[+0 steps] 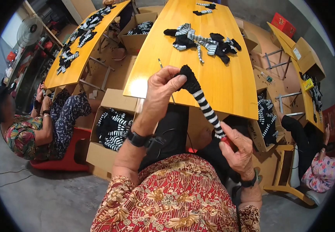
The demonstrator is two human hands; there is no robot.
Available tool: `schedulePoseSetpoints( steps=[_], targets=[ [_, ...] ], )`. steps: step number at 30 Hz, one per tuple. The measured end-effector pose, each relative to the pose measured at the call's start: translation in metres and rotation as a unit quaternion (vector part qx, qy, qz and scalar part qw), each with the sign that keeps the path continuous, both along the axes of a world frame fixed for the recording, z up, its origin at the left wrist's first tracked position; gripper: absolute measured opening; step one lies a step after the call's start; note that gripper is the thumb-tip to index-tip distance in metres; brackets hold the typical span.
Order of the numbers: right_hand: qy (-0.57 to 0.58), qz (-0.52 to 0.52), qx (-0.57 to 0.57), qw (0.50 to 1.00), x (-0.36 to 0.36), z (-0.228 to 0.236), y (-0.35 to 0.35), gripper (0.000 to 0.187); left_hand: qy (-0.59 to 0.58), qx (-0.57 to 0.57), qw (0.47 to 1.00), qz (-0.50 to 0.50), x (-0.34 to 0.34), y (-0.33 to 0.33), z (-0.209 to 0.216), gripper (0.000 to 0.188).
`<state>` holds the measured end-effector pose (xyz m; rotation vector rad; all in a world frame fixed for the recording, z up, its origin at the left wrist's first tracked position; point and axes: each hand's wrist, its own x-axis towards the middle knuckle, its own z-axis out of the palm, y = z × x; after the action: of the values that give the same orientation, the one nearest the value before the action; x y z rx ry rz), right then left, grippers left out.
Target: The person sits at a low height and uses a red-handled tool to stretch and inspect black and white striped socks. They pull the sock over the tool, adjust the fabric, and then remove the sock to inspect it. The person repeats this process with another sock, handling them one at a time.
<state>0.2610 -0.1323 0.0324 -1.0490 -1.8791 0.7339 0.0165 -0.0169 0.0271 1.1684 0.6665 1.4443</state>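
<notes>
A narrow, black-and-white striped knit tube (205, 107) with a solid black end is stretched slantwise between my hands, over the near edge of the table. My left hand (163, 87) pinches the black end between thumb and fingers. Lower and to the right, my right hand (237, 149) is closed round the other, white-striped end. Something small and red (224, 139) shows at its fingertips; its kind I cannot make out. Behind my left hand, a thin stick-like tool (160, 63) is partly hidden.
Striped knit pieces (210, 42) lie heaped on the yellow table (152, 50). Open cartons of similar pieces stand left (111, 154) and right (255, 135) of my knees. One person (28, 131) sits at the left table (55, 77), another (322, 170) at the right.
</notes>
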Motion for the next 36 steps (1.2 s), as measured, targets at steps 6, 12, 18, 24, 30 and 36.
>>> schedulePoseSetpoints(
  steps=[6, 12, 18, 24, 30, 36],
  targets=[
    [0.309, -0.001, -0.245, 0.919, -0.013, -0.023, -0.023, 0.05, -0.117, 0.038, 0.992, 0.036, 0.031, 0.0, -0.015, 0.011],
    [0.218, -0.011, -0.142, 0.966, -0.01, -0.02, -0.015, 0.047, -0.16, 0.042, 0.986, 0.01, 0.039, -0.008, -0.005, 0.014],
    [0.128, -0.023, -0.098, 0.987, 0.004, -0.014, -0.014, 0.047, -0.089, 0.028, 0.996, 0.013, 0.027, -0.013, 0.014, 0.019],
    [0.113, -0.005, -0.09, 0.989, 0.001, -0.012, -0.012, 0.048, -0.048, 0.015, 0.999, -0.007, 0.022, -0.013, 0.013, 0.017],
    [0.144, 0.004, -0.176, 0.974, 0.004, 0.004, -0.007, 0.048, 0.018, 0.024, 0.998, -0.059, 0.01, -0.011, 0.017, 0.017],
    [0.14, 0.001, -0.182, 0.973, 0.007, 0.0, -0.003, 0.049, 0.035, 0.003, 0.997, -0.072, 0.005, -0.012, 0.019, 0.021]
  ],
)
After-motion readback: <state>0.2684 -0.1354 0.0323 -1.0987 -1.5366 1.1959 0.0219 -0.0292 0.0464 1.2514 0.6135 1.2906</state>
